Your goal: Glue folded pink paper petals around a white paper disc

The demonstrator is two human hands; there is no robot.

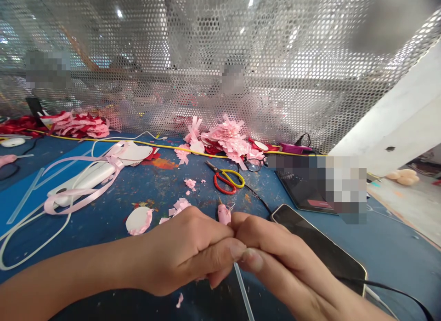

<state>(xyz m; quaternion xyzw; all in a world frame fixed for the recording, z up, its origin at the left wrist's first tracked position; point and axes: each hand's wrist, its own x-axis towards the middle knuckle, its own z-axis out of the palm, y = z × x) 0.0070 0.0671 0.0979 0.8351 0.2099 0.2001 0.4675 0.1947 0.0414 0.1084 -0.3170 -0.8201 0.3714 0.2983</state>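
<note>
My left hand (193, 252) and my right hand (275, 252) meet low in the middle of the view, with fingers bent and thumbs pressed together at the tips. Whatever may be pinched between them is hidden. Just beyond the fingers lies a pink glue gun (224, 214), partly covered by my hands, its tip pointing away. A translucent glue stick (243, 289) shows below my thumbs. Left of my hands is a white disc (138, 220) with pink frilled paper along its edge. Pink paper scraps (181, 205) lie beside my left knuckles.
Scissors (225, 180) with red and yellow handles lie beyond my hands. A dark phone (320, 243) and a tablet (303, 185) are right. Pink ribbon (81, 192) loops over a white device (82, 180) at left. Pink paper fringes (229, 139) sit by the perforated metal screen (193, 49).
</note>
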